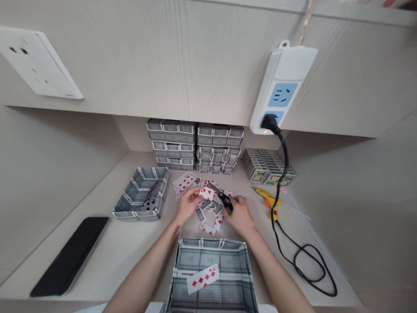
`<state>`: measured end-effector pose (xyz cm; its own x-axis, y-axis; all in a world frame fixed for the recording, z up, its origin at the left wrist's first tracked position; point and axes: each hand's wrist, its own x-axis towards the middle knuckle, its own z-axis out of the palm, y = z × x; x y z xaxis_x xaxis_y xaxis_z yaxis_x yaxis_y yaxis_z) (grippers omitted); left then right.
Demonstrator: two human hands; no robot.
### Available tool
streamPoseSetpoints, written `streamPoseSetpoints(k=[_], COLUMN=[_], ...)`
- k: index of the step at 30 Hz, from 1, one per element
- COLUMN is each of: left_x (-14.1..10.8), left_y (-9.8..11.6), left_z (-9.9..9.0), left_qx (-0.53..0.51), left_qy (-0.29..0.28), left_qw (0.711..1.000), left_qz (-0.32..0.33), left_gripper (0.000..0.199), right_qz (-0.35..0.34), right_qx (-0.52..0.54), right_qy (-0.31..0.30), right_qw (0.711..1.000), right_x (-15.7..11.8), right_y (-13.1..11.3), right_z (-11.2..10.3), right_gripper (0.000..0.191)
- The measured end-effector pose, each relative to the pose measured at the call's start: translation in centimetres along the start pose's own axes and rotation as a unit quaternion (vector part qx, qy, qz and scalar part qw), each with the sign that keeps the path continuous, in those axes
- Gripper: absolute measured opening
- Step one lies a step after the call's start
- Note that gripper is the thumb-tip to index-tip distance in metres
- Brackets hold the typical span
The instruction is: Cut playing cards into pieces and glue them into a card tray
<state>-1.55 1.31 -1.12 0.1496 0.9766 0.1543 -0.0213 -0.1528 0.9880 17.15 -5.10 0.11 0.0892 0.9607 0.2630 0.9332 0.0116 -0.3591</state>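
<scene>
My left hand (189, 203) pinches a cut playing card (206, 193) with red hearts on it. In my right hand (240, 214) is a pair of scissors (223, 198) with black handles, its blades pointing up and left near the card. Whether the blades touch the card, I cannot tell. Beneath both hands lie several cut card pieces (207, 229), and whole playing cards (185, 181) are spread just behind. Closest to me stands a box made of playing cards (213, 244), with a cut strip of a diamonds card (203, 279) inside.
Another card box (140, 214) at left holds some cards. Stacked card boxes (174, 137) stand at the back, beside packs of cards (269, 165). A yellow glue gun (269, 202) lies right, its black cord (282, 174) running to a power strip (282, 93). A black slab (70, 256) lies left.
</scene>
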Motion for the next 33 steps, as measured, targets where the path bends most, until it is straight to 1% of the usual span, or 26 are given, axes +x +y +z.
streamPoseSetpoints(k=[2,4,6,7,11,13,17,19,22,24,27,29,33], left_x=[-0.1,-0.3,-0.5,-0.5,-0.7,-0.8,-0.9,-0.9,-0.9,-0.9,-0.9,-0.9,-1.0], left_y=[0.0,0.0,-0.1,-0.1,0.3,0.6,0.8,0.7,0.7,0.8,1.0,0.9,0.5], left_z=[0.3,0.6,0.8,0.9,0.8,0.7,0.7,0.8,0.9,1.0,1.0,1.0,1.3], left_qx=[-0.018,-0.028,-0.027,-0.026,-0.044,-0.055,-0.051,-0.054,-0.054,-0.049,-0.045,-0.053,-0.095], left_qy=[-0.021,-0.038,-0.048,-0.051,-0.067,-0.086,-0.129,-0.134,-0.121,-0.111,-0.094,-0.081,-0.062], left_qw=[1.0,0.999,0.998,0.998,0.997,0.995,0.99,0.989,0.991,0.993,0.995,0.995,0.99], left_qz=[-0.011,-0.015,-0.015,-0.014,-0.004,0.0,-0.018,-0.016,-0.005,0.001,0.003,-0.012,-0.08], left_gripper=[0.037,0.043,0.045,0.045,0.044,0.047,0.051,0.048,0.043,0.037,0.029,0.028,0.033], right_qz=[-0.044,-0.1,-0.127,-0.125,-0.122,-0.133,-0.149,-0.142,-0.115,-0.098,-0.085,-0.069,-0.013], right_qx=[0.03,0.078,0.116,0.133,0.208,0.24,0.293,0.323,0.383,0.422,0.451,0.464,0.499], right_qy=[-0.003,-0.013,-0.03,-0.038,-0.064,-0.067,-0.077,-0.089,-0.103,-0.099,-0.086,-0.076,-0.061], right_qw=[0.999,0.992,0.985,0.982,0.968,0.959,0.942,0.932,0.911,0.896,0.884,0.88,0.864], right_x=[0.6,1.4,2.2,2.5,3.2,3.1,2.6,2.3,2.0,1.9,1.6,1.5,1.1], right_y=[-0.5,-1.1,-1.7,-1.9,-2.4,-2.3,-1.9,-1.6,-1.3,-1.3,-1.5,-1.7,-2.0], right_z=[-0.7,-1.0,-1.1,-1.0,-0.5,-0.2,0.2,0.3,0.6,0.8,1.1,1.3,1.9], right_gripper=[0.048,0.06,0.066,0.063,0.043,0.039,0.036,0.037,0.038,0.036,0.032,0.032,0.032])
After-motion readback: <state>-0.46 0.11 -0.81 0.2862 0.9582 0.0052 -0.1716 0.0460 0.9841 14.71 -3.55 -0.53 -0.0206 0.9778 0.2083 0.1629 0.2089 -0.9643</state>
